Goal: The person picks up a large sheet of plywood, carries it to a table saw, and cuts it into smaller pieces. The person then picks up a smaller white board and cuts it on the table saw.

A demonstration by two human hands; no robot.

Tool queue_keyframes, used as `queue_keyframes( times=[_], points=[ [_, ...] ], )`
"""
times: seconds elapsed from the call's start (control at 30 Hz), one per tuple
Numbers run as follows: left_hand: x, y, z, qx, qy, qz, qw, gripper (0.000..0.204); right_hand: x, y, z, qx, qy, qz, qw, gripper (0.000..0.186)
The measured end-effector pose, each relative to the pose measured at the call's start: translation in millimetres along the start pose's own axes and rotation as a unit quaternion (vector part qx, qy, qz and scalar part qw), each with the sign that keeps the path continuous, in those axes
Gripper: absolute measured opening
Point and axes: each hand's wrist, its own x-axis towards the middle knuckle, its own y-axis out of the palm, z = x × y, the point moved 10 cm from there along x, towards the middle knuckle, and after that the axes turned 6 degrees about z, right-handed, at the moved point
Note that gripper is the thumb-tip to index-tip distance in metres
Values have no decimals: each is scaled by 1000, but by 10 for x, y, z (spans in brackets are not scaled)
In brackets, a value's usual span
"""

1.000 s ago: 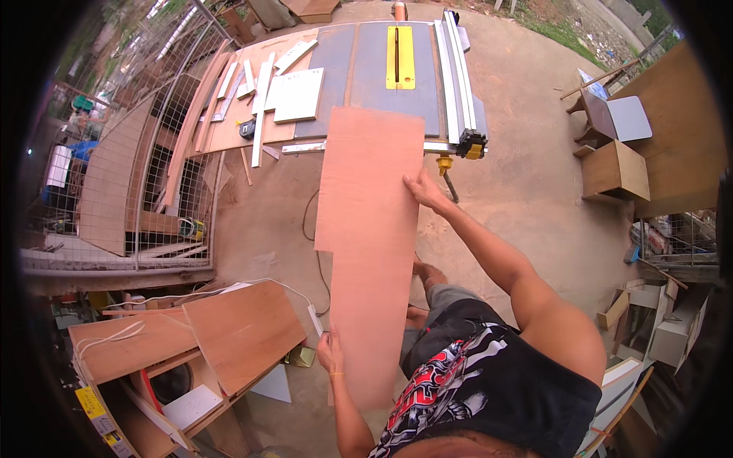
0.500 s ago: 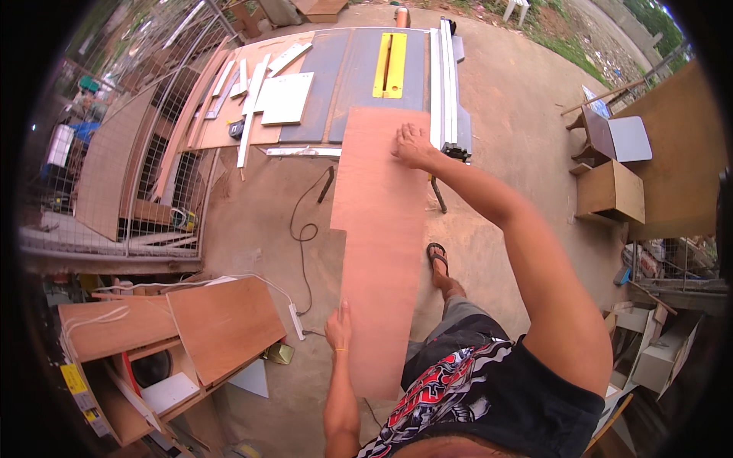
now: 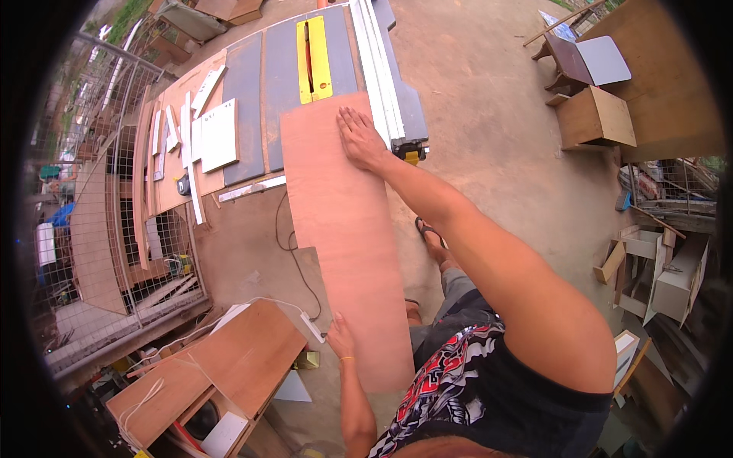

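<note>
A long plywood panel, reddish-brown with a notch in its left edge, reaches from my body to the table saw. Its far end lies on the saw's grey top, just short of the yellow insert plate with the blade slot. My right hand rests flat on the far part of the panel, fingers stretched out and pointing toward the saw. Lower down, my left hand grips the panel's left edge, thumb on top and the other fingers mostly hidden. The white fence runs along the panel's right side.
White boards and strips lie at the saw table's left, beside a tape measure. A cable and power strip are on the floor. Wooden furniture stands lower left, a box at right.
The view has shifted closer to the saw and turned. The panel's far end has moved up near the yellow insert, and my right hand's fingers have straightened flat on it.
</note>
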Motion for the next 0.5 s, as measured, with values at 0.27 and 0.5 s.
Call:
queue_keyframes(
  times=[0.27,0.5],
  points=[
    [115,-53,-213,4,34,-10,999,64,209,91,-85,7,22,6,1000,54],
    [191,-77,-321,-20,3,41,999,63,302,125,-142,-7,21,29,999,56]
  ],
)
